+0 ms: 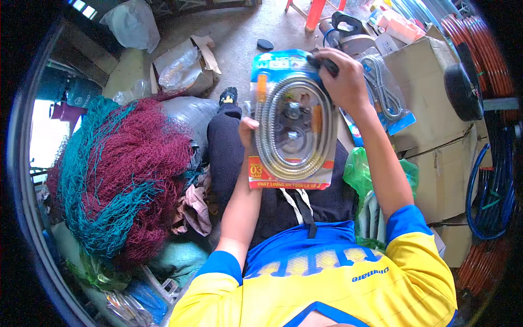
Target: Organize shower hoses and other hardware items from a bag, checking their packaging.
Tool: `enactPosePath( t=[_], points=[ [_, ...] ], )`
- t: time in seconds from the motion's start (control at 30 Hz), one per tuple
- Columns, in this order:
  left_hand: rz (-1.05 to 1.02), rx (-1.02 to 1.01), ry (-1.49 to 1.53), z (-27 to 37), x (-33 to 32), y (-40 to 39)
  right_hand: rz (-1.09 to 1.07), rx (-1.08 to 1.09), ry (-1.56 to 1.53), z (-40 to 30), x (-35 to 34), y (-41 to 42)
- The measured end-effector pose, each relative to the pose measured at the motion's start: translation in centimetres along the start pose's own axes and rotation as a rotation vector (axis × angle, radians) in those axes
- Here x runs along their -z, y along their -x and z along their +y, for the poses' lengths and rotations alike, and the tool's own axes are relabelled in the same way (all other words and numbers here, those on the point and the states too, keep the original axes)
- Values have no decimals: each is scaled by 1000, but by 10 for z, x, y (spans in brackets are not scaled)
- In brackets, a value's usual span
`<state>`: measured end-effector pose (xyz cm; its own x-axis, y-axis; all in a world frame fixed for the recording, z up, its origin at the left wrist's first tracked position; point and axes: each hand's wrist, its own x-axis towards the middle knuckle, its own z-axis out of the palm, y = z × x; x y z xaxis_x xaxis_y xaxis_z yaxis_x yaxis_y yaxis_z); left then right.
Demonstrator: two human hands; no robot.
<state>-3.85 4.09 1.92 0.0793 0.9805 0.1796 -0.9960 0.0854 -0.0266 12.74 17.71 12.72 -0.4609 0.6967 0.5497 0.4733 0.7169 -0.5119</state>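
A blister pack with a coiled, ribbed metallic hose (265, 135) is held up before me, its printed card blue at the top and red at the bottom. My left hand (248, 131) grips its left edge, most of the fingers hidden behind the card. At the top right corner is my right hand (345, 79), with a small black object (330, 67) between the fingers; its kind cannot be told. Inside the coil, small round fittings show through the plastic. Another bagged metallic hose (382, 86) lies beyond my right wrist.
Teal and dark red netting (139, 163) is heaped at the left. An opened cardboard box (204, 77) holds clear plastic. Large cardboard boxes (429, 94) stand at the right, beside coils of orange-brown tubing (478, 53). A green plastic bag (357, 167) lies by my right thigh.
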Motion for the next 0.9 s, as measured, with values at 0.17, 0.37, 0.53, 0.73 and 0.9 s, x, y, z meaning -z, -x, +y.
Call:
enactPosePath(
  t=[0.17,0.37,0.53,0.73,0.9],
  points=[
    [-7,16,130,8,-7,-5,1,-145,-40,-22,2,78],
    [198,-50,-6,2,16,-5,-239,-47,-287,-110,-31,145],
    [234,56,141,-15,74,13,-190,185,-314,-109,-58,131],
    [-862,221,1941,-77,-6,-41,-8,118,-89,-57,-66,23],
    [307,51,-257,-19,67,11,41,-39,38,-2,-28,17]
  ],
)
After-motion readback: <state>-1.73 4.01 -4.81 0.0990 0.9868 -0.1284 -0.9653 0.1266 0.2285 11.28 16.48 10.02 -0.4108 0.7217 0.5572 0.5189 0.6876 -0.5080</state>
